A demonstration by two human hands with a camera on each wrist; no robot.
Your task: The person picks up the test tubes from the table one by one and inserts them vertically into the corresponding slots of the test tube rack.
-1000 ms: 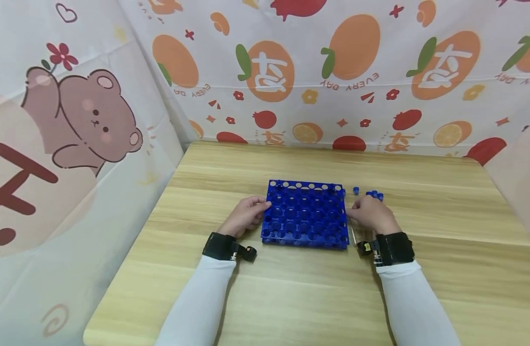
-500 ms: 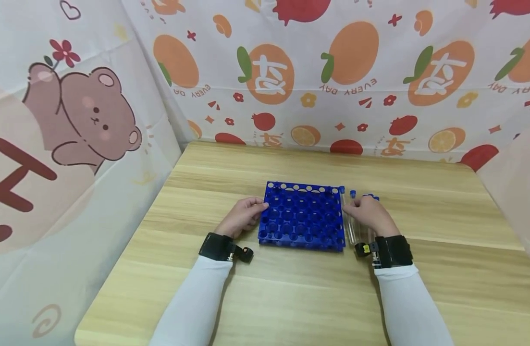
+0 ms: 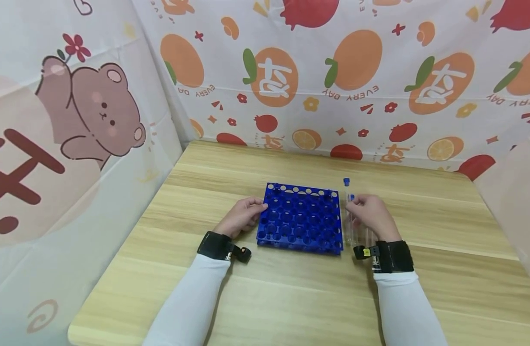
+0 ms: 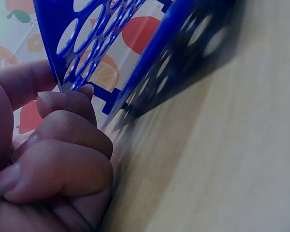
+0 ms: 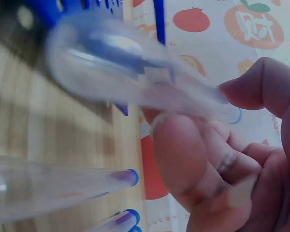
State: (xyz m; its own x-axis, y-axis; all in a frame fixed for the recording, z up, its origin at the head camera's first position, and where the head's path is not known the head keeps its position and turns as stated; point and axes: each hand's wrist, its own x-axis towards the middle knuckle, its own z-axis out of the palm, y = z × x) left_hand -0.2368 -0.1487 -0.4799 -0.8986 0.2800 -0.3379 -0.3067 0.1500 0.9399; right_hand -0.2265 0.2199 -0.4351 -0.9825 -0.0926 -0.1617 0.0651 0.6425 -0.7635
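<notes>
A blue two-tier test tube rack (image 3: pixel 300 218) with rows of round holes sits on the table between the hands. My left hand (image 3: pixel 240 216) pinches the left edge of its upper plate, the other fingers curled below, as the left wrist view shows. My right hand (image 3: pixel 372 215), just right of the rack, pinches a clear test tube (image 5: pixel 106 63) with a blue cap (image 3: pixel 346 181) between thumb and fingers. The tube's rounded end points toward the wrist camera. Other capped test tubes (image 5: pixel 63 188) lie beside that hand, partly hidden by it in the head view.
The wooden table (image 3: pixel 290 298) has a pale patterned cloth (image 3: pixel 316 96) hanging along its back edge and another cloth with a bear print (image 3: pixel 104 110) at the left. Small camera mounts (image 3: pixel 244 254) on the wrists stick out over the tabletop.
My right hand has taken hold of a test tube and raised it, its blue cap now standing farther out beyond the fingers. The left hand keeps its grip on the rack.
</notes>
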